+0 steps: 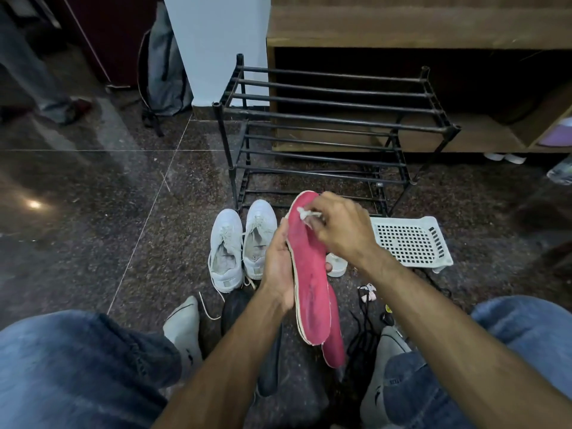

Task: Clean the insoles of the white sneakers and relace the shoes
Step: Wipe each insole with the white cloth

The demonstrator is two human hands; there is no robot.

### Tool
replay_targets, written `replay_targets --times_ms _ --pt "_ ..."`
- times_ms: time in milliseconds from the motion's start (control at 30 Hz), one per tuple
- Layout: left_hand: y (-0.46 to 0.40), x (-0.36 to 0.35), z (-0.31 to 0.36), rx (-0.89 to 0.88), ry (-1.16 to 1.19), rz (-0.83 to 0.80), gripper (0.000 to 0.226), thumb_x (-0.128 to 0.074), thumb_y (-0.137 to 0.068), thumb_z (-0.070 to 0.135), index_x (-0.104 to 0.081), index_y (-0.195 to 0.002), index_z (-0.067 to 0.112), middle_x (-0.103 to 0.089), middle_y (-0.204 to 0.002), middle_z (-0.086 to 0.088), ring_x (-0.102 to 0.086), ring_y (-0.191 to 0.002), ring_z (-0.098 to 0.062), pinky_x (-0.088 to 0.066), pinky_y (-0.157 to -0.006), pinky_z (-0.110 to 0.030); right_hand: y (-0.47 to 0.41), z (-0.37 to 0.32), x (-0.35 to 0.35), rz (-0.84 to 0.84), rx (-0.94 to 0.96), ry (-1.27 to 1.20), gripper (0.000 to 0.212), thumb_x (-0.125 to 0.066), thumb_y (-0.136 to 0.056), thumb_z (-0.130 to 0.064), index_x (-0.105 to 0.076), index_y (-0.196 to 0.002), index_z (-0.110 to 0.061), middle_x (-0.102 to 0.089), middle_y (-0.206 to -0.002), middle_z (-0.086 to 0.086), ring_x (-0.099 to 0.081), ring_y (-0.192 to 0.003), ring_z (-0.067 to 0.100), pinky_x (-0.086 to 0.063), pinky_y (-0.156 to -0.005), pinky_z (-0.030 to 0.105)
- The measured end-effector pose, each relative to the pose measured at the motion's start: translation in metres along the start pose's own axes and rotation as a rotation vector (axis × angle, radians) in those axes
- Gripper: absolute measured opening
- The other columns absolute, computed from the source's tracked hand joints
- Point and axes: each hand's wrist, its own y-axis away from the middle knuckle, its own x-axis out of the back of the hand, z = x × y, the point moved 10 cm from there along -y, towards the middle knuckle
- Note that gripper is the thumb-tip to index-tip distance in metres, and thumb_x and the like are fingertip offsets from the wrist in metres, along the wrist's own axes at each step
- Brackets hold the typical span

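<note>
Two white sneakers [241, 246] stand side by side on the dark floor, toes away from me, with loose laces trailing toward me. My left hand [278, 267] holds a pink insole [311, 274] upright by its left edge. A second pink insole [335, 345] shows behind and below the first. My right hand [340, 230] pinches a small white wipe [305, 213] against the insole's upper part.
A black metal shoe rack [334, 119] stands behind the sneakers, with a wooden cabinet [418, 29] behind it. A white plastic basket [408, 239] lies to the right, a small white cup [337, 264] beside it. Black laces [365, 329] and a black shoe [238, 308] lie between my socked feet.
</note>
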Motion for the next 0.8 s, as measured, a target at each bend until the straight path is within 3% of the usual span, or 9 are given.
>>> replay_targets --times_ms 67,133,233,300,400,467,567,667,800 --pt "0.003 -0.005 -0.002 0.02 -0.011 -0.029 0.057 -0.053 -0.083 0.062 -0.071 -0.108 0.014 -0.067 -0.085 -0.008 -0.059 -0.068 -0.023 -0.051 -0.064 -0.035 0.0 0.009 0.011 0.086 -0.077 -0.086 0.022 -0.067 -0.086 -0.028 -0.067 -0.108 -0.03 -0.067 -0.101 -0.009 -0.064 -0.093 0.021 -0.051 -0.078 0.039" --pt "0.003 -0.005 -0.002 0.035 0.038 -0.037 0.057 -0.047 -0.089 0.062 -0.071 -0.109 0.014 -0.068 -0.087 -0.007 -0.062 -0.072 -0.022 -0.052 -0.07 -0.035 0.008 0.005 0.009 0.085 -0.066 -0.18 0.015 -0.07 -0.083 -0.028 -0.072 -0.098 -0.028 -0.067 -0.091 -0.009 -0.064 -0.082 0.019 -0.052 -0.071 0.039" --pt "0.001 -0.001 -0.006 0.07 0.096 -0.017 0.064 -0.05 -0.09 0.06 -0.062 -0.125 0.007 -0.064 -0.107 -0.014 -0.06 -0.11 -0.028 -0.041 -0.106 -0.041 0.028 -0.019 0.0 -0.056 0.063 -0.236 0.011 -0.072 -0.083 -0.026 -0.076 -0.093 -0.027 -0.067 -0.085 -0.012 -0.061 -0.074 0.012 -0.051 -0.067 0.035" --pt "0.002 -0.005 -0.009 0.075 0.074 -0.038 0.067 -0.054 -0.088 0.059 -0.059 -0.129 0.006 -0.06 -0.114 -0.017 -0.052 -0.121 -0.03 -0.032 -0.114 -0.044 0.036 -0.031 0.001 -0.106 0.138 -0.154 0.013 -0.071 -0.084 -0.025 -0.075 -0.097 -0.026 -0.067 -0.088 -0.011 -0.062 -0.078 0.015 -0.05 -0.068 0.035" --pt "0.002 -0.012 -0.011 0.048 -0.03 -0.091 0.057 -0.051 -0.087 0.061 -0.072 -0.109 0.013 -0.068 -0.093 -0.01 -0.064 -0.083 -0.024 -0.051 -0.081 -0.037 0.019 -0.016 0.02 0.02 0.063 0.006 0.015 -0.066 -0.087 -0.027 -0.073 -0.1 -0.025 -0.067 -0.096 -0.007 -0.064 -0.087 0.025 -0.051 -0.071 0.037" --pt "0.001 -0.013 -0.016 0.065 -0.118 -0.116 0.063 -0.051 -0.084 0.067 -0.071 -0.111 0.014 -0.067 -0.087 -0.012 -0.059 -0.066 -0.023 -0.047 -0.065 -0.035 0.007 0.004 0.036 0.138 -0.08 0.002 0.015 -0.065 -0.087 -0.028 -0.074 -0.098 -0.025 -0.068 -0.097 -0.007 -0.065 -0.087 0.025 -0.051 -0.072 0.036" --pt "0.006 -0.014 -0.012 0.041 -0.115 -0.11 0.062 -0.047 -0.086 0.066 -0.071 -0.11 0.014 -0.065 -0.092 -0.013 -0.06 -0.069 -0.024 -0.048 -0.065 -0.036 0.011 0.007 0.036 0.165 -0.099 -0.189 0.009 -0.071 -0.083 -0.027 -0.076 -0.09 -0.024 -0.068 -0.088 -0.009 -0.059 -0.07 0.013 -0.051 -0.068 0.035" --pt "0.012 -0.014 -0.008 0.03 0.05 -0.092 0.06 -0.045 -0.091 0.058 -0.072 -0.108 0.008 -0.068 -0.105 -0.016 -0.066 -0.094 -0.028 -0.051 -0.086 -0.041 0.036 -0.023 0.01 -0.047 0.034 -0.302 0.008 -0.072 -0.083 -0.026 -0.077 -0.089 -0.024 -0.065 -0.081 -0.014 -0.056 -0.07 0.007 -0.049 -0.068 0.033" --pt "0.013 -0.021 -0.012 0.015 -0.05 -0.135 0.057 -0.045 -0.089 0.061 -0.072 -0.106 0.015 -0.067 -0.092 -0.013 -0.063 -0.072 -0.026 -0.052 -0.06 -0.033 0.028 -0.012 0.021 0.046 -0.017 -0.178 0.011 -0.068 -0.084 -0.032 -0.075 -0.088 -0.025 -0.069 -0.085 -0.009 -0.064 -0.078 0.018 -0.051 -0.069 0.035"
